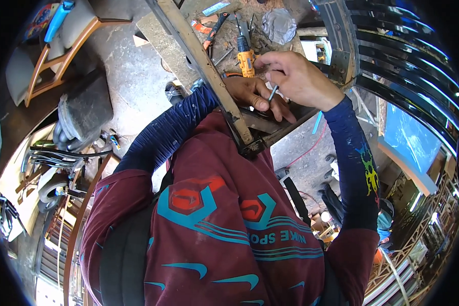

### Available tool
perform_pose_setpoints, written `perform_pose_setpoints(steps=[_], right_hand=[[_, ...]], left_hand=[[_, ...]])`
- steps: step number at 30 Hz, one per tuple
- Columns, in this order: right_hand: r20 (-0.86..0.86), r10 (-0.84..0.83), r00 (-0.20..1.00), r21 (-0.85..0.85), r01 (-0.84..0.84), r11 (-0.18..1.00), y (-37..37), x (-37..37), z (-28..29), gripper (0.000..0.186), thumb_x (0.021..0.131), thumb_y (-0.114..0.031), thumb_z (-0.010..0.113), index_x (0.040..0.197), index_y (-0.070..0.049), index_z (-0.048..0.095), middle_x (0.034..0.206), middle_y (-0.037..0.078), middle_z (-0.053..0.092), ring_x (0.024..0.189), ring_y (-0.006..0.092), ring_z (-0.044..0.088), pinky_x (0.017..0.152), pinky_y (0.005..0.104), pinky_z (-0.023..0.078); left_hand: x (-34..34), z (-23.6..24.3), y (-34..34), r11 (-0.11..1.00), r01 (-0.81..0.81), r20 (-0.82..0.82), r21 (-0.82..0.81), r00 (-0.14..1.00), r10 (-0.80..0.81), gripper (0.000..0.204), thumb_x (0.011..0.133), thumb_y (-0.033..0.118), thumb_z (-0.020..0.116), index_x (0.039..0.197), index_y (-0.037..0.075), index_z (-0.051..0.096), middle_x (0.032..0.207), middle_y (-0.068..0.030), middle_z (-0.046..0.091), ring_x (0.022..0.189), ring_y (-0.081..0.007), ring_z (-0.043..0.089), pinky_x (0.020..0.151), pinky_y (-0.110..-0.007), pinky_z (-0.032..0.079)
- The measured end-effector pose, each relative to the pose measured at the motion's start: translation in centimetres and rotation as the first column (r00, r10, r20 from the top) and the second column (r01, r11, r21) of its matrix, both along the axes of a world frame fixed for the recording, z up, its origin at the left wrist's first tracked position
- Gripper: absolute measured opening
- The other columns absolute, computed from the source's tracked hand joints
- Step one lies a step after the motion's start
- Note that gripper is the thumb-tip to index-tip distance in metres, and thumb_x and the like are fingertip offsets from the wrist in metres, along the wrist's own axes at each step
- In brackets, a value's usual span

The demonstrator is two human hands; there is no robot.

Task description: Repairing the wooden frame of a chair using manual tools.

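Note:
My right hand (306, 81) pinches a thin metal rod (274, 92), its fingers curled, above my left hand. My left hand (260, 102) reaches past the long bar of a worn tan-and-dark frame (206, 66), its fingers apart over the frame's inside corner near the rod. That frame rises from against my maroon shirt toward the top of the picture. A yellow drill (246, 58) lies on the cluttered board just beyond my hands, with a black-and-orange hand tool (215, 30) to its left.
The workbench board (153, 30) holds scraps and a crumpled grey bag (279, 25). Black curved slats (408, 56) fill the upper right, above a blue sheet (410, 132). Wooden-framed pieces (61, 71), grey padding (84, 102) and tyres (51, 191) lie at the left. A red cord crosses the floor.

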State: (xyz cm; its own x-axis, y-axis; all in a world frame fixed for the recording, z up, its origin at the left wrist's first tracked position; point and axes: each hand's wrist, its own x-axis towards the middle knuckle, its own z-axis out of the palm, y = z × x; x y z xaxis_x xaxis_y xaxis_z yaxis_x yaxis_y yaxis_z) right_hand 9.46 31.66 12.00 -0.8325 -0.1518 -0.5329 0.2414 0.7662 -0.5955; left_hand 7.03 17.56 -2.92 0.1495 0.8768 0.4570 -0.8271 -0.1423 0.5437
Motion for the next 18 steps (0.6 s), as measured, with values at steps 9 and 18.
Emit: perform_pose_setpoints(steps=[9, 18], right_hand=[[0.172, -0.337, 0.926, -0.258, 0.372, 0.892, 0.5, -0.4, 1.8, 0.028, 0.104, -0.010, 0.057, 0.130, -0.002, 0.064, 0.088, 0.003, 0.067, 0.073, 0.0063, 0.060, 0.064, 0.0237, 0.053], [-0.065, -0.643, 0.763, -0.484, 0.539, 0.689, 3.4, 3.4, 4.5, 0.027, 0.108, -0.013, 0.049, 0.124, 0.003, 0.064, 0.077, 0.000, 0.052, 0.071, 0.0112, 0.061, 0.067, 0.0276, 0.055]], left_hand=[[0.1, -2.0, 0.3, 0.980, -0.191, -0.092, 0.053, 0.976, 0.195, 0.033, 0.095, 0.034, 0.072, 0.100, 0.002, 0.078, 0.134, -0.0196, 0.067, 0.141, -0.0335, 0.046, 0.121, -0.052, 0.022], [0.6, -2.9, 1.0, 0.960, -0.232, -0.050, 0.159, 0.969, 0.242, 0.029, 0.094, 0.028, 0.072, 0.100, 0.000, 0.078, 0.131, -0.0179, 0.069, 0.137, -0.0335, 0.050, 0.125, -0.055, 0.012]])
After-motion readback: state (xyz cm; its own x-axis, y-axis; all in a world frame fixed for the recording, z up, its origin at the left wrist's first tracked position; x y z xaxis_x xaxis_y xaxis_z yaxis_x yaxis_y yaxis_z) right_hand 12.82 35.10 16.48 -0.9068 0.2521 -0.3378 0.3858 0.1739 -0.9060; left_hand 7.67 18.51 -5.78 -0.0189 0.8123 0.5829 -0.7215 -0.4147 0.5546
